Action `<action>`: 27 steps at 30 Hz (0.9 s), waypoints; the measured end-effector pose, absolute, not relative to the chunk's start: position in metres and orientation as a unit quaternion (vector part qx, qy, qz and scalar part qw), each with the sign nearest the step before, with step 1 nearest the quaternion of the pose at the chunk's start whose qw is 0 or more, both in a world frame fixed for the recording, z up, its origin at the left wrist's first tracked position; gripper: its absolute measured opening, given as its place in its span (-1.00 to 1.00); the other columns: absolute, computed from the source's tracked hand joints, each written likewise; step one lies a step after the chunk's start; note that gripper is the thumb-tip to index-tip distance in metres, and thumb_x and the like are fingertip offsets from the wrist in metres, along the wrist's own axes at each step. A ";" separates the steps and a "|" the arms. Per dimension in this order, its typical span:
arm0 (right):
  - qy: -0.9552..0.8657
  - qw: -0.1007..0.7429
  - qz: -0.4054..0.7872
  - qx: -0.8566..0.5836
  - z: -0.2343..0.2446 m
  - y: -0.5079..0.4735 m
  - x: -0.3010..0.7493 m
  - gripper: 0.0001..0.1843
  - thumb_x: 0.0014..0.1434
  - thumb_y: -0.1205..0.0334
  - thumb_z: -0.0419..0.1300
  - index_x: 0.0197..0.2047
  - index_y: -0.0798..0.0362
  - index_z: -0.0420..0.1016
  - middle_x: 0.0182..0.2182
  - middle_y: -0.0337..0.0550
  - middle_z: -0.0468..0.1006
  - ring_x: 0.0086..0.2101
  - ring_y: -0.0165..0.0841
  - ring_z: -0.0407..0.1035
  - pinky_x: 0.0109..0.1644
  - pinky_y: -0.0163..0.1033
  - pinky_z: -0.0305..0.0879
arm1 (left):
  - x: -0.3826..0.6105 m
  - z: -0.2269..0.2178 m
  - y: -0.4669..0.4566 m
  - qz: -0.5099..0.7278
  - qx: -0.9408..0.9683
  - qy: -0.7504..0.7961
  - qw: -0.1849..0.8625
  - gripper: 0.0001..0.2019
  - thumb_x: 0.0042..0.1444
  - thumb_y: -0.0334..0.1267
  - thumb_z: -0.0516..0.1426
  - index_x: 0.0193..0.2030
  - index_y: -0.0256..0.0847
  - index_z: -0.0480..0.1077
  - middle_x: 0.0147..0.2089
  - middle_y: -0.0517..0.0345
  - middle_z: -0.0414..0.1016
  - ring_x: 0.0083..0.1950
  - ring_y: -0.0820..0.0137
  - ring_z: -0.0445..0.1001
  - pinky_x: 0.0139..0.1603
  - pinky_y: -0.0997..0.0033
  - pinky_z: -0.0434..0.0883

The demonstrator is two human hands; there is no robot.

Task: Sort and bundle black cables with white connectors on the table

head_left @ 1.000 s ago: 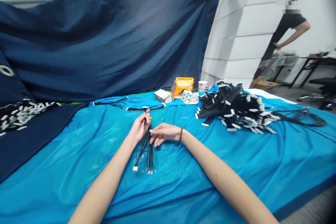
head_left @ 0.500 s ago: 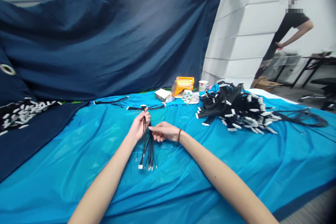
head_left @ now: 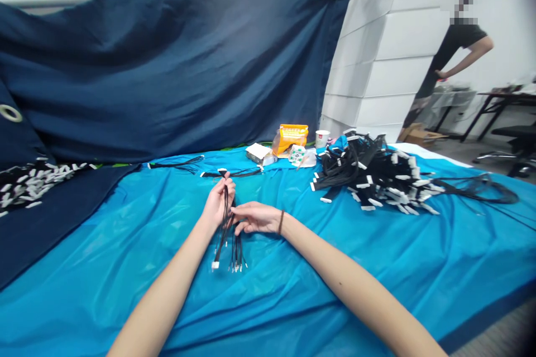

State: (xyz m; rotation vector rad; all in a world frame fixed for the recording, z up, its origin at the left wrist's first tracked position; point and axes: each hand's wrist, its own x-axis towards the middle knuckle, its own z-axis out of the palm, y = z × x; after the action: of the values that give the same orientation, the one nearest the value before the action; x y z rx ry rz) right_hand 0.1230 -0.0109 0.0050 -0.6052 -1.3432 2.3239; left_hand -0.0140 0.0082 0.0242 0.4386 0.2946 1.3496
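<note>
Over the blue bench point(head_left: 293, 301), between its near and far edges, a black wire harness point(head_left: 226, 199) is in the person's hands. Its lower ends, one white plug point(head_left: 215, 265) and many thin tips point(head_left: 238, 268), point to the near edge; whether they rest on the bench I cannot tell. The right hand point(head_left: 257, 217) touches the wires with bent fingers, but I cannot see if it pinches them. A little farther, the left hand point(head_left: 216, 203) grasps the bundle below the upper white connector point(head_left: 221, 170).

The harness seems very light and soft, so its wires probably bend, spread and tangle easily. The plug looks stiff, and the thin tips may be fragile. The best place to hold is, I think, the gathered part beside the upper connector, without pulling single wires.

Beyond, two similar harnesses point(head_left: 243, 172) lie toward the far edge, and a large pile point(head_left: 377, 178) is toward the far right corner.
</note>
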 end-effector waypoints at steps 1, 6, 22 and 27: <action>-0.475 0.202 0.827 -0.221 0.005 -0.011 0.123 -0.78 0.10 0.17 0.16 -0.32 0.19 0.40 -0.32 -0.11 0.51 -0.51 -0.48 0.45 -0.63 -0.55 0.24 | -0.014 0.024 0.008 0.617 0.201 0.138 0.748 -0.75 0.18 -0.45 -0.16 -0.14 -0.32 0.29 -0.52 0.25 0.15 -0.58 0.67 0.18 -0.61 0.77 0.25; -0.461 0.273 0.804 -0.259 0.007 -0.008 0.125 -0.83 0.04 0.23 0.21 -0.37 0.21 0.43 -0.37 -0.14 0.50 -0.55 -0.55 0.41 -0.68 -0.58 0.14 | -0.012 0.027 0.007 0.620 0.210 0.171 0.736 -0.80 0.16 -0.46 -0.12 -0.20 -0.32 0.30 -0.52 0.26 0.14 -0.59 0.67 0.15 -0.61 0.75 0.23; -0.429 0.451 0.758 -0.194 0.019 -0.008 0.137 -0.72 -0.11 0.29 0.29 -0.29 0.09 0.35 -0.50 -0.31 0.45 -0.46 -0.53 0.36 -0.39 -0.45 0.28 | -0.016 0.018 0.013 0.605 0.302 0.292 0.676 -0.77 0.03 -0.46 0.04 -0.13 -0.36 0.34 -0.52 0.20 0.34 -0.54 0.57 0.34 -0.53 0.59 0.30; -0.464 0.460 0.730 -0.202 0.023 -0.008 0.139 -0.75 0.02 0.24 0.17 -0.21 0.05 0.24 -0.48 -0.24 0.50 -0.45 -0.46 0.41 -0.40 -0.41 0.31 | -0.018 0.009 0.018 0.569 0.345 0.354 0.657 -0.82 0.03 -0.40 0.05 -0.21 -0.34 0.37 -0.48 0.15 0.41 -0.53 0.49 0.40 -0.51 0.50 0.35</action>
State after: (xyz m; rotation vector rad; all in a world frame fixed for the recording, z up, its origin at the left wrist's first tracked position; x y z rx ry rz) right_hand 0.1388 -0.0081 0.0233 -0.4978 -1.1422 1.7960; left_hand -0.0184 0.0183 0.0090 0.7805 0.8030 1.2886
